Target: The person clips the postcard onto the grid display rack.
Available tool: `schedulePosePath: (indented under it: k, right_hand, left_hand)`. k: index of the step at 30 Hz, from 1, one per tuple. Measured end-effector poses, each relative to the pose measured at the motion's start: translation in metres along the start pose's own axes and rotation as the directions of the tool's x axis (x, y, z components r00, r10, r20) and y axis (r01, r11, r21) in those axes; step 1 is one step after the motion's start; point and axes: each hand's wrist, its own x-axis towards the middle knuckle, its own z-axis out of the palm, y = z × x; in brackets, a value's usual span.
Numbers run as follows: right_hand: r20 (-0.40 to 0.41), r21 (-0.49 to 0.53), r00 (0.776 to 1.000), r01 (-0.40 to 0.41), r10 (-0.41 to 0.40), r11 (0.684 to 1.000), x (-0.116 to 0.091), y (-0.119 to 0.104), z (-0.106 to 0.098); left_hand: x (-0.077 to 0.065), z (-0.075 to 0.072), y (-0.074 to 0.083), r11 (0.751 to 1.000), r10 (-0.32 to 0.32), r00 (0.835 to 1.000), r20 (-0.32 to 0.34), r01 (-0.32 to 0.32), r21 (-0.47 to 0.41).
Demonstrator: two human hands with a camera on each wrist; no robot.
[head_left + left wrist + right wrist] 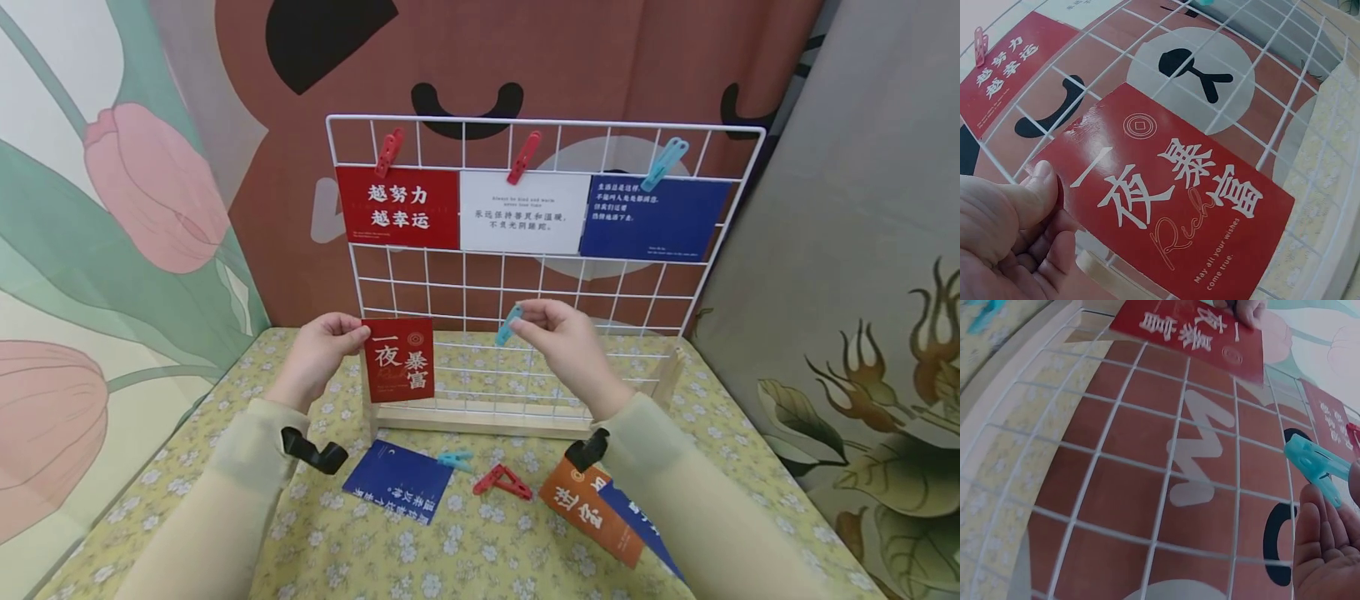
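Note:
A red card [398,360] with white lettering is pinched at its left edge by my left hand [324,350], in front of the lower left of a white wire grid rack [480,300]. In the left wrist view the card [1166,200] tilts, thumb on its face. My right hand [566,346] pinches a light blue clothespin [509,325] before the middle of the grid. The right wrist view has this clothespin [1316,462] between thumb and fingers, its tip near the wires. Three cards hang above: a red card [401,208], a white card [521,212] and a blue card [656,221].
Red clothespins [389,152] and a blue one [665,164] hold the hung cards. On the flowered tablecloth lie a blue card [399,482], a blue clothespin [454,460], red clothespins [502,482], and an orange card [592,512] overlapping another blue card [641,529].

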Motion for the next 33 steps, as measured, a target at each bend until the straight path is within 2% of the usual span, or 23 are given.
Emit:
schedulePosePath:
  k: [7, 16, 22, 33]
  right_hand:
    - [0.000, 0.024, 1.000, 0.020, -0.020, 0.999, 0.016, -0.014, 0.014]
    - [-0.010, 0.007, 0.997, 0.071, -0.071, 0.997, 0.031, -0.031, 0.034]
    - [-0.042, 0.014, 0.992, 0.117, -0.117, 0.993, 0.042, -0.038, 0.048]
    - [-0.116, 0.004, 0.984, 0.138, -0.136, 0.990, 0.059, -0.047, 0.076]
  left_hand:
    - [0.011, 0.001, 0.015, 1.000, -0.027, 0.998, -0.050, 0.027, 0.000]
    - [0.022, 0.004, 0.020, 0.998, -0.059, 0.988, -0.141, 0.058, -0.010]
    - [0.025, 0.004, 0.021, 0.996, -0.075, 0.980, -0.184, 0.064, -0.067]
    - [0.026, 0.011, 0.023, 0.982, -0.115, 0.961, -0.253, 0.071, -0.177]
